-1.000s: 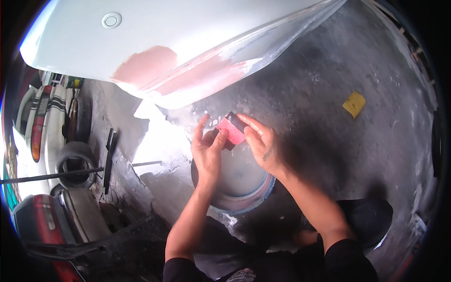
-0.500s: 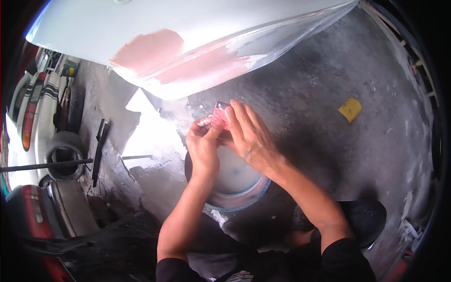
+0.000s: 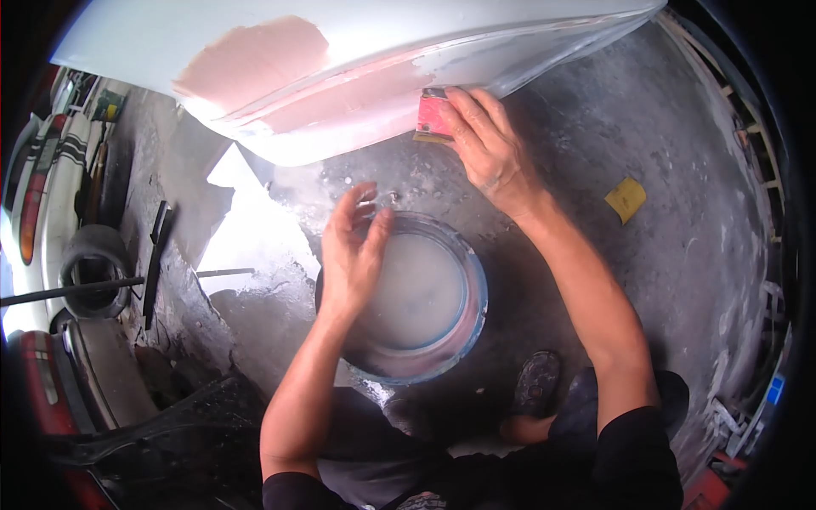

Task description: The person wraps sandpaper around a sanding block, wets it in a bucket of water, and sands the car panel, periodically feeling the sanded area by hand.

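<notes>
My right hand [image 3: 493, 153] grips a pink block [image 3: 433, 116] with dark wrapping at its edges, held at the lower edge of a white car panel [image 3: 374, 25]. Pinkish patches [image 3: 263, 55] mark that panel's surface. My left hand [image 3: 355, 246] holds nothing, its fingers apart and slightly curled, over the left rim of a round basin [image 3: 476, 297]. Cloudy liquid [image 3: 416, 289] fills the basin.
A yellow sheet [image 3: 626, 200] lies on the grey floor at the right. On the left are a tire [image 3: 75, 270], a dark metal bar [image 3: 156, 263] and car bumpers with red lights [image 3: 31, 212]. My shoe [image 3: 537, 381] is below the basin.
My right hand has carried the pink block up and right to the panel. My left hand has let go of the block and is now apart from it. The view has shifted, showing more of the basin.
</notes>
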{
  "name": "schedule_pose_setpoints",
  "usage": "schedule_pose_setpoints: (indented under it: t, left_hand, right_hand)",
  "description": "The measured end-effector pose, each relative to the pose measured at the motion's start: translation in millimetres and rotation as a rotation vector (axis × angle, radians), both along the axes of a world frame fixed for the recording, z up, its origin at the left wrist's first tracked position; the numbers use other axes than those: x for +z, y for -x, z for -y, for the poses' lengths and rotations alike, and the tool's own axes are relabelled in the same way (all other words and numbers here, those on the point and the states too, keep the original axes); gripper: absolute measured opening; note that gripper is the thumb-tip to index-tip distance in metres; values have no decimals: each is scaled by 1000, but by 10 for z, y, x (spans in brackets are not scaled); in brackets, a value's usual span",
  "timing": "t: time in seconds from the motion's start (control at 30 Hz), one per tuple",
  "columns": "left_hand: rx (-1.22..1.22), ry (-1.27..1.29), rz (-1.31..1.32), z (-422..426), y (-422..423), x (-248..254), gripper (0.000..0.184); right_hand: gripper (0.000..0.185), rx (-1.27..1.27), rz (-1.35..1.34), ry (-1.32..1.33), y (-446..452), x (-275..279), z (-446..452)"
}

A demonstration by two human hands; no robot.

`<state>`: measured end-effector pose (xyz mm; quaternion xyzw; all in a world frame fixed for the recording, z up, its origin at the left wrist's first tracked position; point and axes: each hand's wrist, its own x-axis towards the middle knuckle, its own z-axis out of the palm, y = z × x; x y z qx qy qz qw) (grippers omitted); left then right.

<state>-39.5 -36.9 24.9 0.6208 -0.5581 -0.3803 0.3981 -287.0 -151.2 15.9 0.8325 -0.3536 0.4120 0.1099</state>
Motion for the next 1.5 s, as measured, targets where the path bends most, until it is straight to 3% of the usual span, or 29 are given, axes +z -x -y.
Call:
schedule_pose_setpoints:
  t: [0.03, 0.07, 0.13, 0.27, 0.3, 0.53, 0.8, 1.27, 1.4, 1.47, 1.5]
  left_hand:
    - [-14, 77, 192, 32, -62, 25, 44]
    - [-15, 70, 188, 70, -168, -36, 44]
    - [-120, 225, 666, 127, -434, -257, 41]
    - [-140, -239, 401, 72, -511, -397, 53]
    - [-141, -118, 439, 61, -438, -434, 60]
    - [-184, -214, 367, 91, -459, -408, 56]
    - [-181, -187, 431, 115, -431, -378, 55]
    - [-225, -188, 387, 125, -437, -311, 56]
    - [-229, -170, 365, 132, -459, -354, 59]
    - [-218, -173, 382, 157, -451, -354, 60]
    - [-217, -177, 405, 138, -456, -356, 61]
  right_hand:
    - [43, 0, 2, 0, 7, -34, 34]
    - [44, -9, 20, 19, 32, -70, 49]
    - [44, -14, 38, 29, 75, -148, 77]
    - [44, -21, 15, 86, 11, -214, 119]
    - [44, -45, 7, 96, -107, -219, 106]
    - [44, -5, -73, 37, -118, -112, 96]
    - [40, -142, -124, 190, -317, -138, 122]
    - [42, -20, -461, 325, -7, -33, 350]
    - [42, 43, -365, 302, 191, -174, 391]
    - [36, -25, -279, 463, 182, -340, 471]
    - [39, -86, -257, 388, -25, -319, 378]
